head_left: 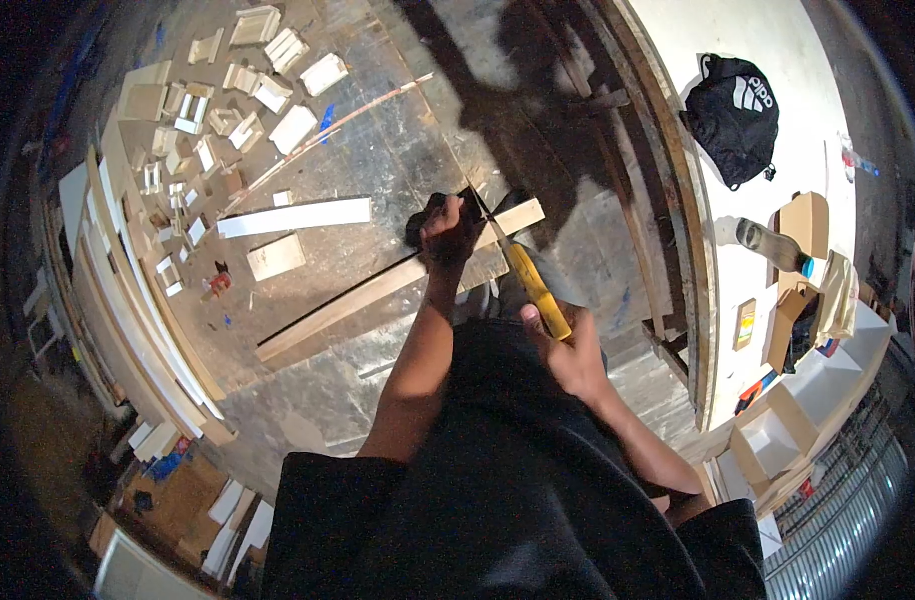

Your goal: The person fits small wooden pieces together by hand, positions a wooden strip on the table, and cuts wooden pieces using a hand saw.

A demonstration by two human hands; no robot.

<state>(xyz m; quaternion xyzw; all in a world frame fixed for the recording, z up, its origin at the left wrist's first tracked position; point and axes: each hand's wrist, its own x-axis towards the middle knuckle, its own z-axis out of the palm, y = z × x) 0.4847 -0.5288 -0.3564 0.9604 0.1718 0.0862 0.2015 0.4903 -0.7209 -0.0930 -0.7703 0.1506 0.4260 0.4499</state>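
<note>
My right hand (570,352) is wrapped round the yellow handle (534,285) of a tool. Its thin dark blade points up and left, across a long pale wooden board (358,302) near the board's right end. The board lies slantwise in front of me. My left hand (448,228) is beside the blade, over the board, with its fingers curled. Shadow hides what those fingers hold, if anything. Dark shapes like shoes show on both sides of the blade, at the board's far edge.
Many small wooden pieces (293,130) lie on the floor at the upper left, near a white strip (296,217). Long boards (143,270) are stacked at the left. On the right, a white-topped table (713,215) bears a black bag (733,120), a bottle (773,245) and cardboard.
</note>
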